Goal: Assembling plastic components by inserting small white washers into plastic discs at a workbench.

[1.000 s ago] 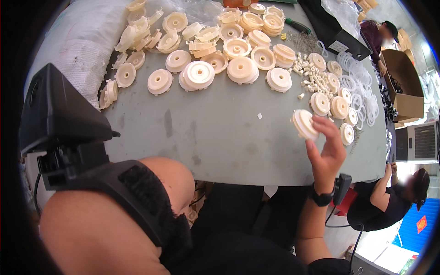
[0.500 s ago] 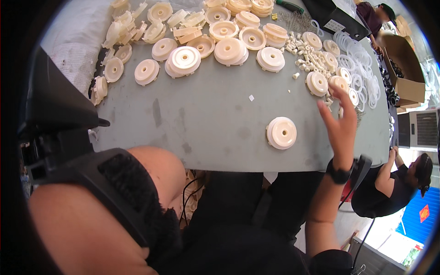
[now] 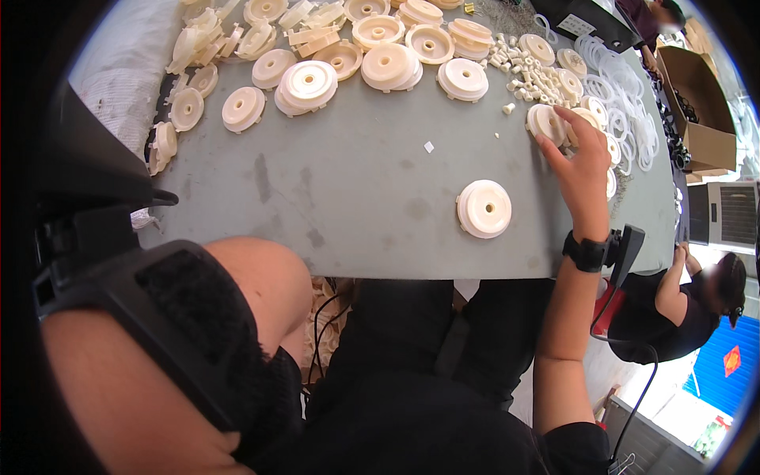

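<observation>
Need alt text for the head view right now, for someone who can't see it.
The right hand reaches across a grey table, fingertips on a cream plastic disc beside white rings. Another cream disc with a centre hole lies alone near the table's front edge; the left hand is out of view.

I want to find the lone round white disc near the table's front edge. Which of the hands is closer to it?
Right. The right hand rests on the table just beyond and right of the disc, not touching it. The left hand is out of view.

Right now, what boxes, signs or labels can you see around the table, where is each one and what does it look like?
Cardboard box: right of the table, far end, brown, open-topped.
Red sign: on the blue panel at lower right, small, diamond-shaped.
White label: on a dark flat thing at the table's far edge, rectangular.
</observation>
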{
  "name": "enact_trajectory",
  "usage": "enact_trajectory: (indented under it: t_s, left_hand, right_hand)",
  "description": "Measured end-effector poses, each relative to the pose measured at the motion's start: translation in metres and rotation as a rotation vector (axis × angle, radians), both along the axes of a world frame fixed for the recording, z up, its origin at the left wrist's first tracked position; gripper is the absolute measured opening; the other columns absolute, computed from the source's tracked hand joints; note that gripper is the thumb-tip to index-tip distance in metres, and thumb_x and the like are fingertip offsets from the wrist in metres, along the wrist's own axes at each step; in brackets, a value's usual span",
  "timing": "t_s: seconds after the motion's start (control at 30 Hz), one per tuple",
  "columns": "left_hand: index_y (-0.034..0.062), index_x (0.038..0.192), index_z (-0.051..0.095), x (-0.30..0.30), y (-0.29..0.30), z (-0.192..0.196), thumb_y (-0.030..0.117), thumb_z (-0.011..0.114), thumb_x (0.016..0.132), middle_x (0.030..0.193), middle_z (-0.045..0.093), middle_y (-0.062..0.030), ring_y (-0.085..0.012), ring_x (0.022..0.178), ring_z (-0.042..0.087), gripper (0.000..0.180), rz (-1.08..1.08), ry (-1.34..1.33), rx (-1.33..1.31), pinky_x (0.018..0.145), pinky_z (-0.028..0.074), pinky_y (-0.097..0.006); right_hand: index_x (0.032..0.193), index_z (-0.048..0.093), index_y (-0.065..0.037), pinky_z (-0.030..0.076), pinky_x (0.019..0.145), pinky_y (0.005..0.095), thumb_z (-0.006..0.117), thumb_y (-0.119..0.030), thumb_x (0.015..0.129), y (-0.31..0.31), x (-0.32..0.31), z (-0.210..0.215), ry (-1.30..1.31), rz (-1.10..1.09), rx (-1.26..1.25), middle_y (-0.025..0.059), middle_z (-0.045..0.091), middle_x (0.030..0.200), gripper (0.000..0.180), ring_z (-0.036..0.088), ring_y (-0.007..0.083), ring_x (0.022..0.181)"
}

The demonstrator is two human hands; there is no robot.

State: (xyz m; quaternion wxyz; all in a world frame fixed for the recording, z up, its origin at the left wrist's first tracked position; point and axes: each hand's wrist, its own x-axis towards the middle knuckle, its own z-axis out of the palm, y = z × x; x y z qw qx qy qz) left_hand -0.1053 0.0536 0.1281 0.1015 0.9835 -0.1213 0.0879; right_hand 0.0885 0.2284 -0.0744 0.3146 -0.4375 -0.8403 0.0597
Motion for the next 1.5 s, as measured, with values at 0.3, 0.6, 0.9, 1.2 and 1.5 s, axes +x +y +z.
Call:
enact_trajectory:
  t_s: [0.3, 0.6, 0.9, 1.2, 1.5]
  left_hand:
    - [0.0034, 0.091, 0.055, -0.001, 0.001, -0.001, 0.013, 0.065, 0.067, 0.082, 0.062, -0.0036, -0.0187, 0.07, 0.057, 0.027, 0.029, -0.011, -0.019, 0.063, 0.044, -0.029]
    - [0.0041, 0.09, 0.056, -0.001, 0.0, -0.002, 0.014, 0.065, 0.068, 0.082, 0.062, -0.0038, -0.0189, 0.07, 0.057, 0.026, 0.037, -0.013, -0.021, 0.062, 0.044, -0.03]
    - [0.0048, 0.09, 0.057, -0.002, -0.002, -0.004, 0.015, 0.065, 0.068, 0.082, 0.062, -0.0039, -0.0192, 0.07, 0.057, 0.026, 0.044, -0.019, -0.025, 0.062, 0.044, -0.03]
    - [0.0056, 0.09, 0.058, -0.006, -0.003, -0.003, 0.016, 0.066, 0.069, 0.082, 0.062, -0.0041, -0.0194, 0.07, 0.057, 0.025, 0.042, -0.025, -0.016, 0.062, 0.044, -0.031]
    - [0.0063, 0.09, 0.059, -0.007, -0.003, -0.005, 0.017, 0.066, 0.07, 0.082, 0.062, -0.0043, -0.0197, 0.07, 0.057, 0.024, 0.053, -0.022, -0.016, 0.061, 0.044, -0.031]
  right_hand:
    - [0.111, 0.057, -0.005, 0.04, 0.085, 0.0307, 0.071, -0.012, 0.064, -0.043, 0.011, 0.022, 0.241, 0.079, -0.182, 0.0075, 0.059, 0.098, 0.05, 0.052, 0.0183, 0.093]
    - [0.111, 0.056, -0.006, 0.039, 0.086, 0.0332, 0.069, -0.01, 0.063, -0.074, 0.021, 0.008, 0.134, 0.071, -0.313, 0.0101, 0.053, 0.105, 0.049, 0.048, 0.0233, 0.095]
    - [0.111, 0.056, -0.004, 0.038, 0.089, 0.0314, 0.071, -0.012, 0.068, -0.076, 0.043, 0.015, 0.292, 0.105, -0.411, 0.008, 0.056, 0.107, 0.046, 0.051, 0.0187, 0.095]
    - [0.113, 0.056, -0.003, 0.04, 0.088, 0.034, 0.07, -0.017, 0.073, -0.01, 0.08, -0.002, -0.004, -0.294, -0.215, 0.0128, 0.059, 0.103, 0.044, 0.053, 0.0241, 0.097]
    - [0.112, 0.056, -0.003, 0.038, 0.09, 0.0331, 0.071, -0.014, 0.071, -0.051, 0.043, 0.017, 0.359, -0.144, -0.139, 0.0081, 0.058, 0.111, 0.045, 0.054, 0.0195, 0.1]
